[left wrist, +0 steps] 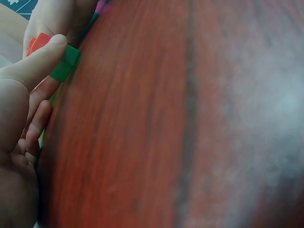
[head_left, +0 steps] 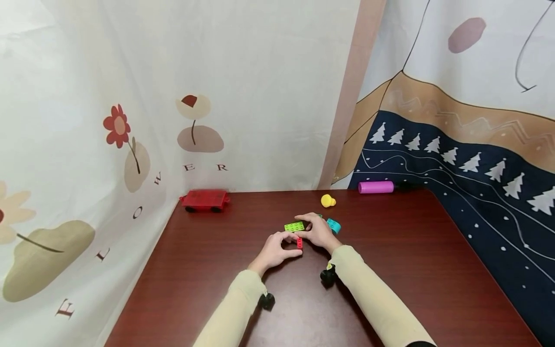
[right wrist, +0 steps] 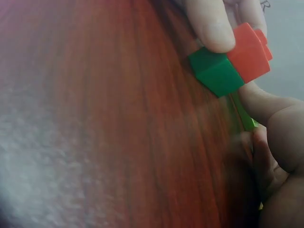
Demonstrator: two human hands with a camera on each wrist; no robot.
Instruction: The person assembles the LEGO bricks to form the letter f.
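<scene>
In the head view my left hand (head_left: 274,249) holds a small red brick (head_left: 299,243) between thumb and fingers, low over the table. A dark green brick (right wrist: 221,73) adjoins the red one; the left thumb presses where the two meet. My right hand (head_left: 318,231) is close on the right, its thumb reaching to the bricks. That thumb's tip is hidden behind them in the right wrist view, so whether it pinches them cannot be seen. Just beyond the hands lies a light green brick (head_left: 294,226). A turquoise brick (head_left: 333,226) lies beside the right hand.
Farther back on the brown table (head_left: 208,270) are a red toy wagon (head_left: 204,200) on the left, a yellow knobbed piece (head_left: 328,200) in the middle and a purple cylinder (head_left: 376,187) on the right. Printed cloth (head_left: 269,96) hangs behind.
</scene>
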